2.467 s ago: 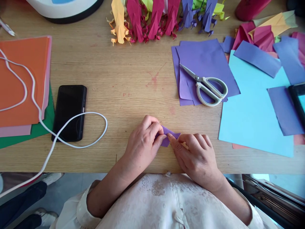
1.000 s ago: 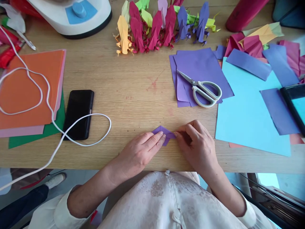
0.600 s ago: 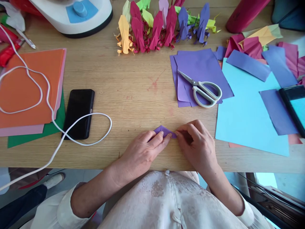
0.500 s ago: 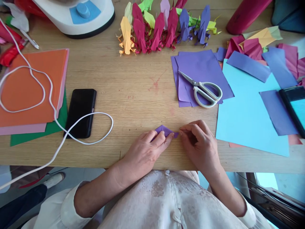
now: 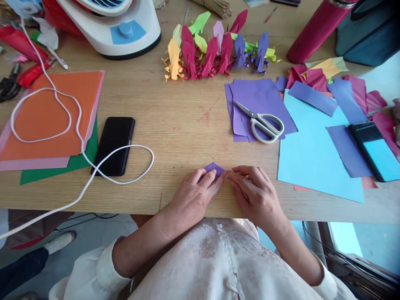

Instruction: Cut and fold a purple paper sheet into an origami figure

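Note:
A small piece of folded purple paper (image 5: 215,167) lies at the table's front edge, partly hidden under my fingers. My left hand (image 5: 196,192) is closed over it, fingertips pressing it on the wood. With thumb and forefinger, my right hand (image 5: 255,192) pinches the narrow tip at the paper's right end, close against the left fingertips. Farther off, white-handled scissors (image 5: 265,127) rest on a stack of purple paper sheets (image 5: 261,93). Several folded paper figures (image 5: 208,56) in orange, red, green and purple stand in rows at the back.
On the left, a black phone (image 5: 114,143) lies beneath a white cable (image 5: 84,146), near orange sheets (image 5: 56,108). To the right are a light-blue sheet (image 5: 312,158), paper scraps (image 5: 312,98) and another phone (image 5: 378,150). A white appliance (image 5: 131,35) and a red bottle (image 5: 315,33) stand behind.
My right hand has moved left, its fingertips now closer to the left ones on the purple paper. The camera view has shifted, showing more of the table's back.

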`<state>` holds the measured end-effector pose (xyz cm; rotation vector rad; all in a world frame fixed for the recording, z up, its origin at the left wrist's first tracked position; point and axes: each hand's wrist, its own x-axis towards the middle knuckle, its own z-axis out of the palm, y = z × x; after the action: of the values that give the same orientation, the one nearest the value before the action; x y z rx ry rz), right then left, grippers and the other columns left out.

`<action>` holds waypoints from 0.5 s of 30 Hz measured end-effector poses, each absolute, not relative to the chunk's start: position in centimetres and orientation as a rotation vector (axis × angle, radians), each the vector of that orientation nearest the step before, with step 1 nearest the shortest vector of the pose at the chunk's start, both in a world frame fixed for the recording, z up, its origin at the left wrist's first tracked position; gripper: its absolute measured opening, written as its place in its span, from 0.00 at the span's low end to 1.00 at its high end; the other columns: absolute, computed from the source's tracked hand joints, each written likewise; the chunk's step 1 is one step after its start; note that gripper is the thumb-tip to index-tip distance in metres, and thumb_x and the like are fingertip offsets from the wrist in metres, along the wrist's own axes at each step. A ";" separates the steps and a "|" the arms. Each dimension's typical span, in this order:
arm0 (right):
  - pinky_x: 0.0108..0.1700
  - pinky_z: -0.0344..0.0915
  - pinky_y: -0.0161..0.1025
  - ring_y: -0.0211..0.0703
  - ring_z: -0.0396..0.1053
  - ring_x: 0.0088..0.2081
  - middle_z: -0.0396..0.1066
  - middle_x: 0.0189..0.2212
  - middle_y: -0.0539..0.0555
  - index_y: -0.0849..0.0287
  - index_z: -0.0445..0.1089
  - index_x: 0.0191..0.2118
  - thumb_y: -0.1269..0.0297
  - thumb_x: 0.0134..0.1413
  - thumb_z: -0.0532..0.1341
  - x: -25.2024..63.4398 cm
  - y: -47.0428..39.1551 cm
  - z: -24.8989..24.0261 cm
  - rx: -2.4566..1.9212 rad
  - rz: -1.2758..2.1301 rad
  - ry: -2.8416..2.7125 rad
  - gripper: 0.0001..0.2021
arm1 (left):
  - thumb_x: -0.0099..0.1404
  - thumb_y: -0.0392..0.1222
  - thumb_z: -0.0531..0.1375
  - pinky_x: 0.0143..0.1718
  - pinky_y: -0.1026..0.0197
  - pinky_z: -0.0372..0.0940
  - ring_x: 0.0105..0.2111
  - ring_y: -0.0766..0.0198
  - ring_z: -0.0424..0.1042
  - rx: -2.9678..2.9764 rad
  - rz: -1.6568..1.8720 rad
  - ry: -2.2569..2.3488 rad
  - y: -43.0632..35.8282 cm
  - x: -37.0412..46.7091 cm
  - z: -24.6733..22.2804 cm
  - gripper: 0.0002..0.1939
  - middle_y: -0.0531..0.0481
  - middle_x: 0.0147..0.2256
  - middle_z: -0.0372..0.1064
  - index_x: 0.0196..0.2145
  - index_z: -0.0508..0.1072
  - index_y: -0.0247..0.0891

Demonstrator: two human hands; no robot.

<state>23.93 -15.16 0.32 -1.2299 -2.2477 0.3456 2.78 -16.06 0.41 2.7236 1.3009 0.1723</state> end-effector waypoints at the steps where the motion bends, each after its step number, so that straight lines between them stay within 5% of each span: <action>1: 0.44 0.67 0.47 0.49 0.68 0.43 0.71 0.46 0.61 0.61 0.71 0.53 0.75 0.63 0.57 23.9 -15.2 0.2 -1.216 0.318 -2.293 0.15 | 0.71 0.32 0.52 0.56 0.53 0.65 0.51 0.54 0.62 2.744 0.194 1.281 -16.1 2.6 0.3 0.28 0.42 0.59 0.64 0.67 0.57 0.32; 5: 0.43 0.66 0.47 0.49 0.67 0.44 0.72 0.47 0.60 0.59 0.71 0.55 0.74 0.64 0.57 24.1 -15.3 0.0 -1.217 0.254 -2.378 0.16 | 0.73 0.33 0.50 0.59 0.55 0.63 0.56 0.55 0.62 2.874 0.268 1.200 -16.1 2.0 0.1 0.23 0.38 0.60 0.65 0.63 0.61 0.22; 15: 0.42 0.60 0.47 0.49 0.66 0.43 0.72 0.51 0.59 0.57 0.72 0.55 0.70 0.64 0.58 23.8 -15.5 0.5 -1.212 0.045 -2.549 0.15 | 0.72 0.32 0.49 0.61 0.54 0.65 0.58 0.54 0.65 2.932 0.045 1.181 -16.2 1.5 1.2 0.24 0.35 0.62 0.62 0.63 0.61 0.21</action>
<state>23.75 -15.48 0.53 -1.2118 -2.5490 0.0447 1.48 -16.18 1.17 2.9321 1.1805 0.0446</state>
